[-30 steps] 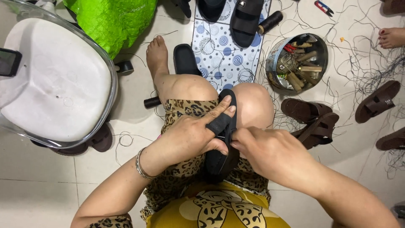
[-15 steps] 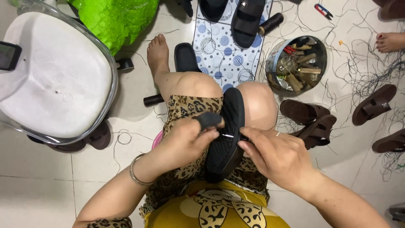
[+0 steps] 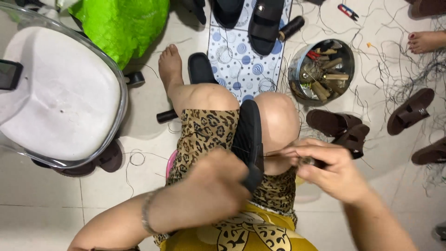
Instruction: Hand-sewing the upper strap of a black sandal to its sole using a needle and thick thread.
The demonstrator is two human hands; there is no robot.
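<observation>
Round metal tin (image 3: 297,76) of tools; dotted mat (image 3: 234,56) bearing black sandals (image 3: 265,23); brown sandals (image 3: 339,128) on floor; green bag (image 3: 123,25); white chair (image 3: 55,93); scattered loose threads (image 3: 404,69).

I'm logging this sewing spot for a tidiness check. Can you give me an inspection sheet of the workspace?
Surface: pale tiled floor, patterned mat.
Job's things: black sandal wedged between the knees.
Clutter: brown sandals, round tin of tools, thread spool, thread scraps.
Hands: left hand grips the sandal; right hand pinches a small tool, blurred.
Cables: nothing seen.
Surroundings: white tub, green bag, another person's foot.
</observation>
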